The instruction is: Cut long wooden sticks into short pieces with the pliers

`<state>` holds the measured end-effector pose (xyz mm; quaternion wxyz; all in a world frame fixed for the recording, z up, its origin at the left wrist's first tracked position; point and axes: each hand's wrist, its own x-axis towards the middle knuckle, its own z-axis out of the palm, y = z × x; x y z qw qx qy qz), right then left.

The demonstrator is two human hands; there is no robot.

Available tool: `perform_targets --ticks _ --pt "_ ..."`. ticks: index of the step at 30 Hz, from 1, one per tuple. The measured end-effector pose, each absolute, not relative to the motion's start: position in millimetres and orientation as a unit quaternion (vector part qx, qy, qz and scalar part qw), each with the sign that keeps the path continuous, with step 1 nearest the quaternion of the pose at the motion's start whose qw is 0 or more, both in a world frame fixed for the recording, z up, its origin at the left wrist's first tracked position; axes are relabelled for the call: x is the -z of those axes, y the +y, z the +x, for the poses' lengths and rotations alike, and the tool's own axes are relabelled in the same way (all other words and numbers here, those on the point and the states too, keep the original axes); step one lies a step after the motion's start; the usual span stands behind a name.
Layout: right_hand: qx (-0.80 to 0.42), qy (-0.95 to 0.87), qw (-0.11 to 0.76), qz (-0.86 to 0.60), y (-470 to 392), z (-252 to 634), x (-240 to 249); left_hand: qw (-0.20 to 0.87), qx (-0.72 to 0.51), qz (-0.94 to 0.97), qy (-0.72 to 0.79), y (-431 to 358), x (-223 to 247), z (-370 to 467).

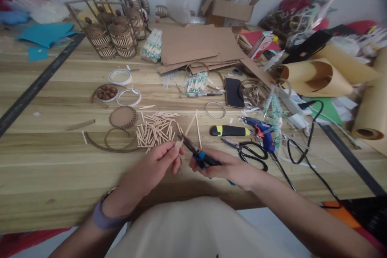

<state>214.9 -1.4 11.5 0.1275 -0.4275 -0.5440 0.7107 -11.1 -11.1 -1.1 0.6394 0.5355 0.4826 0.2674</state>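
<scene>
Blue-handled dark metal pliers (209, 158) beside a few short, pale wooden sticks (179, 144).
The left hand (160, 164) pinches these sticks between thumb and fingers, tips exposed, seemingly to present them to the tool; the right hand (225, 167) is wrapped around the handles, probably for leverage. A loose heap of pale sticks (155, 131) lies just beyond the left hand, perhaps for easy reach. Fingers hide the held sticks' lower ends and count; whether the jaws touch them, I cannot tell.
</scene>
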Motion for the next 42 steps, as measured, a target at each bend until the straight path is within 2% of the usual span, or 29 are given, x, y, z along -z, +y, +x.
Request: perform_targets --ticks 2,5,9,12,20,28,32,36,39,42 --pt "-0.628 -0.603 0.137 -0.472 -2.5 218.2 -15.0 0.608 -0.273 0.55 0.503 -7.8 -0.3 -16.1" --pt "-0.43 -0.706 0.173 -0.535 -3.0 218.3 -18.6 0.538 -0.224 0.605 0.543 -4.5 -1.2 -16.7" --pt "-0.296 -0.786 0.259 -0.477 0.7 205.4 -14.6 0.445 -0.147 0.674 0.571 -4.8 -1.4 -5.2" --pt "-0.257 -0.804 0.283 -0.455 4.1 192.5 -5.1 0.378 -0.097 0.713 0.583 -6.2 -4.0 3.9" --pt "-0.162 -0.8 0.168 -0.552 3.6 179.5 10.5 0.274 -0.019 0.754 0.596 -6.1 -4.0 11.6" --pt "-0.144 -0.769 0.117 -0.612 7.3 170.7 10.8 0.187 0.018 0.783 0.593 -5.8 1.6 14.6" --pt "-0.114 -0.761 0.121 -0.627 11.6 160.7 16.9 0.158 0.039 0.767 0.62 -4.2 3.7 21.6" --pt "-0.163 -0.76 0.164 -0.608 20.6 167.5 16.7 0.216 -0.013 0.756 0.618 2.8 1.5 14.0" --pt "-0.272 -0.752 0.189 -0.57 28.3 187.3 6.1 0.4 -0.106 0.715 0.564 8.6 -1.8 -3.4" --pt "-0.364 -0.729 0.208 -0.541 32.6 205.2 -10.0 0.592 -0.192 0.596 0.508 12.7 -2.6 -15.0"
